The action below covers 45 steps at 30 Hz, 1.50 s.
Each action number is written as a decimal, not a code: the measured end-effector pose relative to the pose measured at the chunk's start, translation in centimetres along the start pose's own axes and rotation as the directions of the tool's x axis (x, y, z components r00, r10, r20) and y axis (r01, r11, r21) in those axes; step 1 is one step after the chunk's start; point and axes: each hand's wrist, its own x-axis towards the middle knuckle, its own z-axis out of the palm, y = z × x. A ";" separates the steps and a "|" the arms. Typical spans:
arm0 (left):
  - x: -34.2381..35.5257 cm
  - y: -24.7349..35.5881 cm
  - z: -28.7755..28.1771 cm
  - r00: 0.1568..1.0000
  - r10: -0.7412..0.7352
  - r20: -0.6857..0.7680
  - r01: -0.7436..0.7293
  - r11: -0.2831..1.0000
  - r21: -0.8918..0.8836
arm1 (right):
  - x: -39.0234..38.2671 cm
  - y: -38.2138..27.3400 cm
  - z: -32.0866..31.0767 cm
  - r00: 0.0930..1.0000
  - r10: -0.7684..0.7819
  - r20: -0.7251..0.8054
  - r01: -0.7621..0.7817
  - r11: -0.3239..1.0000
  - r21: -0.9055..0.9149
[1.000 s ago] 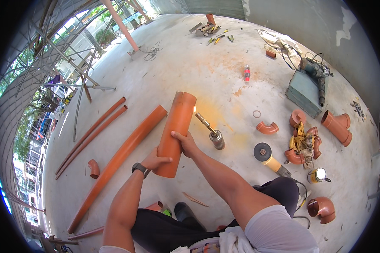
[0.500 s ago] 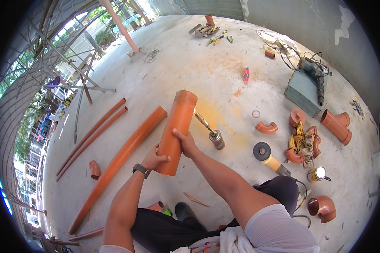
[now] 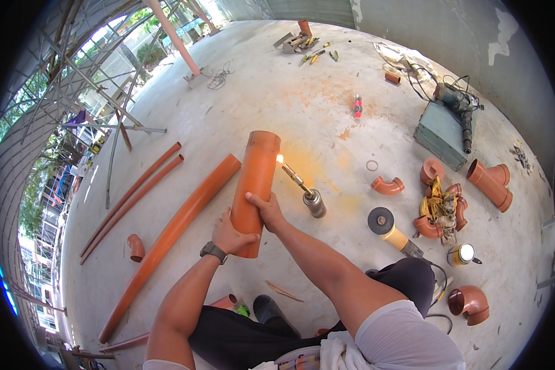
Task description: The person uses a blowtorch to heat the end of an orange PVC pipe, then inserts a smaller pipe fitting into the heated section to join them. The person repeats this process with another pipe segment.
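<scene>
Orange-brown plastic marks the 2 slim pipes [image 3: 128, 197] lying side by side on the pale concrete floor [image 3: 314, 86] at the left, their surfaces smooth and evenly round. Just right of them sits a small curved elbow [image 3: 135, 248], and then a long, thick pipe [image 3: 171, 242] runs slantwise, its sides bowed in this wide view. The left hand [image 3: 233, 234], with a dark watch [image 3: 214, 251] at its wrist, is spread around the lower left part of a short, wide orange pipe [image 3: 258, 169], thumb laid across the front; its other fingers are mostly hidden. The short pipe is held up at a tilt in front of the person, smooth along its length, with a darker, browner band at its upper end. The right hand [image 3: 264, 209] grips the right side a little higher up, also opened to the tube's breadth, thumb on the front and the fingertips out of sight behind it. Near that upper end, a small bright flame [image 3: 280, 158] meets the pipe's right edge, coming from the slim metal nozzle of a gas torch [image 3: 314, 205] with a shiny cylindrical canister. Farther right lie a glossy elbow [image 3: 388, 185], a yellow-bodied grinder [image 3: 382, 220] with a round dark disc, a crumpled yellowish cloth [image 3: 438, 205] among curved fittings, and a boxy grey-green metal case [image 3: 441, 135]; rightmost is a branched pipe fitting [image 3: 490, 185].
</scene>
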 end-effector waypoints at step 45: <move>2.1 -2.7 -0.7 0.906 0.188 0.379 0.168 0.663 -0.729 | -0.3 -0.3 -0.4 0.995 0.031 0.092 -0.035 0.999 0.040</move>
